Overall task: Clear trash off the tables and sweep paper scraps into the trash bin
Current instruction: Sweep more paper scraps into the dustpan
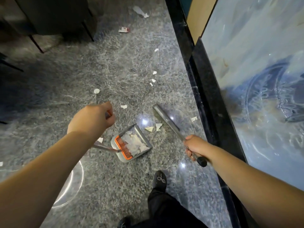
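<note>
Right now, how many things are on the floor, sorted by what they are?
Loose white paper scraps on the floor: about 12, such as one and two by the dustpan mouth
Red-and-white wrapper: 1
Dustpan, scraps already in it: 1
Broom: 1
Total: about 15; tiny scraps may be missed.

Open floor point(102, 66) lies ahead; black wall base point(202, 89) closes the right, dark furniture point(54, 15) (perhaps a cabinet, blurred) upper left.

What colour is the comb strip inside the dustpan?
Orange, seen in the head view: comb strip in the grey dustpan.
</note>
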`<state>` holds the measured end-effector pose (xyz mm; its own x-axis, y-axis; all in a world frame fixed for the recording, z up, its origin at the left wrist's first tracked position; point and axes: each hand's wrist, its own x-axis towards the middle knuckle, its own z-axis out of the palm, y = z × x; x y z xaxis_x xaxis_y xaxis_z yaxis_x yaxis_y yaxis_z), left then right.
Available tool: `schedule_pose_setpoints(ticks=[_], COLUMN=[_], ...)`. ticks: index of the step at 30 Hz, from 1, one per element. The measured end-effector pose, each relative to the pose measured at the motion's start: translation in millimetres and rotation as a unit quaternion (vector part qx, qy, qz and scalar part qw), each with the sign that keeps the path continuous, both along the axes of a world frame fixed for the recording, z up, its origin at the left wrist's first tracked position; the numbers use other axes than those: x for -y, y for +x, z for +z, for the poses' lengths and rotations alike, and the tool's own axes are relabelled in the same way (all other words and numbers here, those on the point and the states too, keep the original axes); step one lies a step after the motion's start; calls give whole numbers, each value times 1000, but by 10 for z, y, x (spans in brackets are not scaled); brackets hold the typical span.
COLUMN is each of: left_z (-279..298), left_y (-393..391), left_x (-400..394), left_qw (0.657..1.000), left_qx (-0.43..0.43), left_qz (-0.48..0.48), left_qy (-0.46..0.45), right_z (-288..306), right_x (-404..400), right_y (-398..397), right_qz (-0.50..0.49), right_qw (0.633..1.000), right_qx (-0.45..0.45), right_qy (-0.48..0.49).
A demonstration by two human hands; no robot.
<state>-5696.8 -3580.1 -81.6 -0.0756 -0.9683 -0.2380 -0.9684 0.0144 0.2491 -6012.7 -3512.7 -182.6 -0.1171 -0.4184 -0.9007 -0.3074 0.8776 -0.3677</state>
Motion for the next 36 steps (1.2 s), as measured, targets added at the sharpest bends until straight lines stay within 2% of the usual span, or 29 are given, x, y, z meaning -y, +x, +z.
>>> schedule_pose_setpoints(ticks=[6, 8, 16, 24, 30, 36], left_z=[-52, -51, -15, 86, 240, 407], left_y=[-12, -30, 167, 775, 1366, 1977], left_x=[75, 62, -235, -727, -973, -1155], left_qw=[1000, 1000, 1000, 991, 985, 985], left_qx=[13, 21, -9, -41, -65, -46], left_qz=[11, 8, 12, 117, 152, 161], left_qy=[-7, -11, -28, -56, -47, -42], right_z=[-34, 4, 178, 446, 519, 477], right_x=[96, 51, -136, -228, -219, -281], right_y=[112, 191, 429, 801, 1205, 1711], right_qz=[136, 150, 60, 73, 50, 42], right_qw=[990, 987, 989, 992, 993, 996], right_qx=[13, 25, 100, 88, 100, 75], right_qy=[44, 56, 94, 59, 38, -3])
